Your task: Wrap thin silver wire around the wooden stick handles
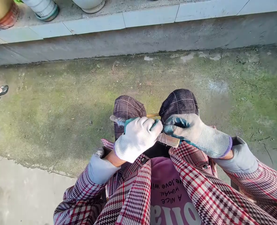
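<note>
My left hand point(140, 136), in a white knit glove with a green-blue coated palm, is closed around a flat wooden stick point(172, 140). White thread point(163, 138) is wound round the stick close to my fingers. A pale tip with bluish bristles point(120, 121) sticks out on the far side of that hand; whether it is one piece with the stick is hidden by the glove. My right hand point(185, 126), gloved alike, has its fingers pinched together just above the wound part. What lies between those fingertips I cannot make out. Both hands are over my lap.
My knees in dark checked trousers point(179, 101) are below the hands. Ahead runs a raised ledge with a tiled edge point(150, 17), bearing several pots such as a white one point(90, 3). Another person's foot in a dark shoe point(4, 90) shows at far left on the mossy concrete point(65, 93).
</note>
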